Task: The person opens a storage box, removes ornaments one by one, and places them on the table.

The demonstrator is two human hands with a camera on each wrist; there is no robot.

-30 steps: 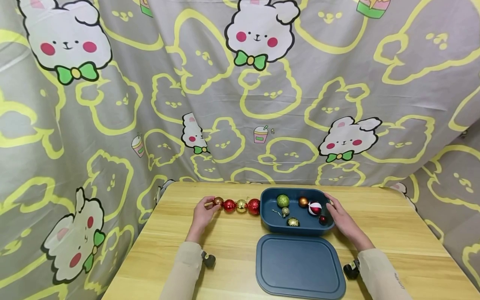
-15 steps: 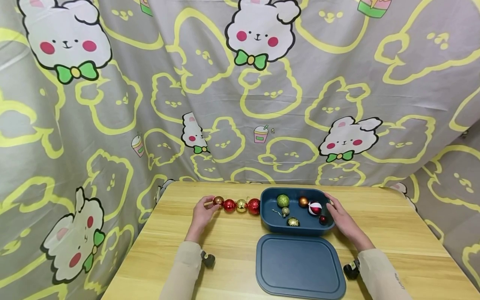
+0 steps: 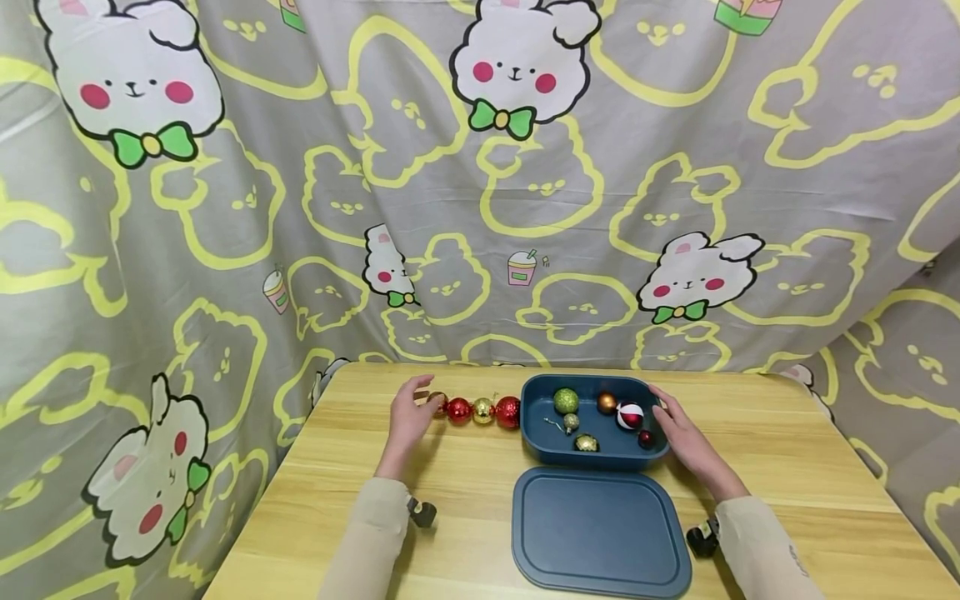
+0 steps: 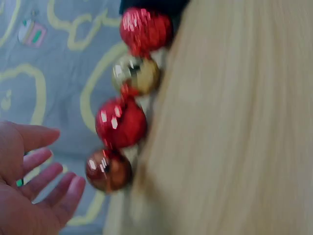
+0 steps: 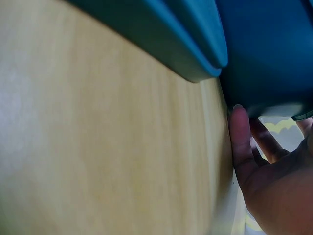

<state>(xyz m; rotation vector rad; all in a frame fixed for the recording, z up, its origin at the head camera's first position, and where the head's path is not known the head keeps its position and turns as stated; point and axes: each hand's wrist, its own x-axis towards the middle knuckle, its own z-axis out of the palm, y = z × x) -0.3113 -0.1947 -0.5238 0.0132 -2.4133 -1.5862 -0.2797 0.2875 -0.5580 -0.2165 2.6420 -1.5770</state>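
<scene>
In the head view a row of ball ornaments leads left from the box: a glittery red ball [image 3: 507, 412], a gold ball [image 3: 482, 412], a shiny red ball [image 3: 459, 410] and a copper ball [image 4: 108, 170]. My left hand [image 3: 410, 417] is beside the copper ball and partly hides it there; the left wrist view shows a gap between its loosely bent fingers [image 4: 73, 193] and that ball. My right hand [image 3: 688, 437] rests with extended fingers against the right end of the dark blue box [image 3: 592, 459]. Its thumb [image 5: 239, 129] touches the box's side.
Inside the box lie several ornaments, among them a green glitter ball [image 3: 566, 401], an orange ball [image 3: 607, 403] and a red-and-white ball [image 3: 629, 415]. A dark blue lid [image 3: 600, 533] lies flat before the box. Behind the table [image 3: 300, 517] hangs a patterned curtain [image 3: 450, 208].
My left hand has let go of the copper ball, and its fingers have shifted up in the head view. The right hand, box and lid stay where they were.
</scene>
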